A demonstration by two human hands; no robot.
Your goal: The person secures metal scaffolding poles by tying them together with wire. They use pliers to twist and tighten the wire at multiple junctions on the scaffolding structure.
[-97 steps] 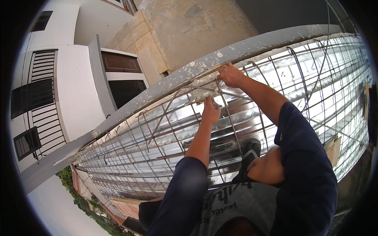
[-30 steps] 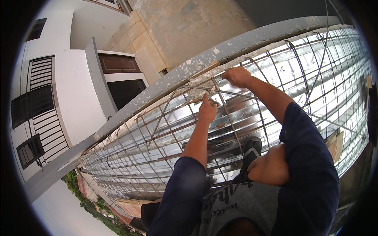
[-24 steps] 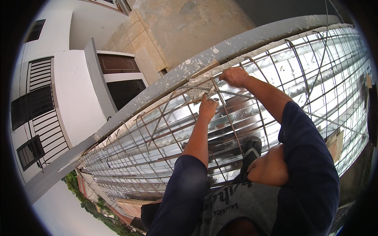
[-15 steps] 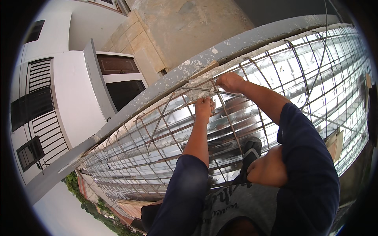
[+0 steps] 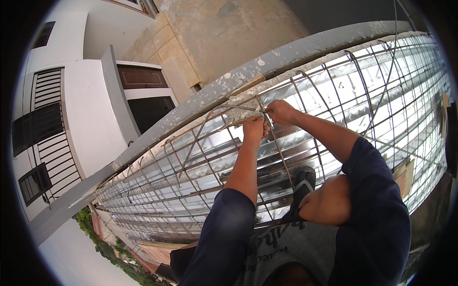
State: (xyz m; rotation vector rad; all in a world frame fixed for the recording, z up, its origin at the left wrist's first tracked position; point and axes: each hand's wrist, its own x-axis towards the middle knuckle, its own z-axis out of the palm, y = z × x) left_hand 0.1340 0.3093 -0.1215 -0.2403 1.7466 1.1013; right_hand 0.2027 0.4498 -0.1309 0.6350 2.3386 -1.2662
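Presently, left hand: the person's bare left hand has its fingers curled in and closed together; what they pinch is too small to tell.
Right hand: the bare right hand sits just beside the left, fingers bunched shut and pointing toward it; I cannot tell what lies between them.
Steel mesh: a grid of thin brown steel rebar spans the space under both hands, which meet at its upper edge, around a crossing.
Bent rod: a slender grey bent metal rod slants over the grid, left of the hands.
Decking: shiny silver ribbed metal sheeting lies below the bars.
Wall: a grey, white-spattered concrete ledge runs beyond the hands.
Foot: a dark sandal with a grey strap shows near the bare knee.
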